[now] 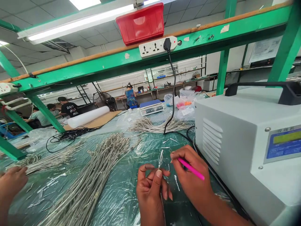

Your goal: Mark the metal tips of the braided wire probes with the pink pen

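**Printed words on a shirt and a machine label**
White block letters on a co-worker's black T-shirt [69,109] seem to begin "RAFT"; the rest is unclear. The grey machine [237,150] has a small label of characters above its lit blue panel [283,145], too small to read.

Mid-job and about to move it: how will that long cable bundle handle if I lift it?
The bundle will probably sag at the ends, since its strands lie in gentle curves. They look loosely gathered, so they may slide apart. The glossy plastic sheet beneath may also let it slip when pushed.
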A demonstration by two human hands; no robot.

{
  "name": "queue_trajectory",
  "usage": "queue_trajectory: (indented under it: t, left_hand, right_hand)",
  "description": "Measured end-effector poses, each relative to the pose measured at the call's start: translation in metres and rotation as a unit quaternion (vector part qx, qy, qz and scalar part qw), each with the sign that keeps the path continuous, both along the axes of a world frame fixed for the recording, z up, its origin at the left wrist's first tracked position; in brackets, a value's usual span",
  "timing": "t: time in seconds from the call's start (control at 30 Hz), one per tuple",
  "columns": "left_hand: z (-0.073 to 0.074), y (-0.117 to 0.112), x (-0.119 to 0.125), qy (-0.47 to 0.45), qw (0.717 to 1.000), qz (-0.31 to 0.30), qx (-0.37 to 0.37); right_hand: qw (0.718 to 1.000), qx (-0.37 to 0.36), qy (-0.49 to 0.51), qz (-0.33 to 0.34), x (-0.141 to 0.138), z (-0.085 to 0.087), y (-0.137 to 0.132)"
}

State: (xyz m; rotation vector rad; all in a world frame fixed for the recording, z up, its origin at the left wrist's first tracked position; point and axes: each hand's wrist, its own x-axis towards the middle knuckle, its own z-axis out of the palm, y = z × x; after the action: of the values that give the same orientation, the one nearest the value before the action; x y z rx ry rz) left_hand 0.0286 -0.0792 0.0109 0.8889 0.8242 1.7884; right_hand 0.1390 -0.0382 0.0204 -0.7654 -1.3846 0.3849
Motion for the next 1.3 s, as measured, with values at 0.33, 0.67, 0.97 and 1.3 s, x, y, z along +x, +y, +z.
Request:
queue_trajectory:
  t: [0.33,0.67,0.97,1.3]
  left_hand:
    - [-0.006,0.002,-0.005,-0.012,1.000,-0.001,-0.013]
    - [-0.012,0.005,-0.006,-0.032,0.999,-0.026,-0.003]
    - [-0.005,0.003,-0.001,-0.041,0.994,-0.100,-0.008]
    - [-0.013,0.008,-0.009,-0.108,0.983,-0.133,0.061]
  right_hand:
    - [0.964,-0.198,0.096,0.150,0.002,-0.004,0.002]
    - [0.935,-0.260,0.106,0.217,-0.004,0.001,0.000]
    - [0.930,-0.233,0.069,0.276,0.002,0.005,-0.001]
    - [0.910,-0.248,0.078,0.322,-0.006,0.001,-0.003]
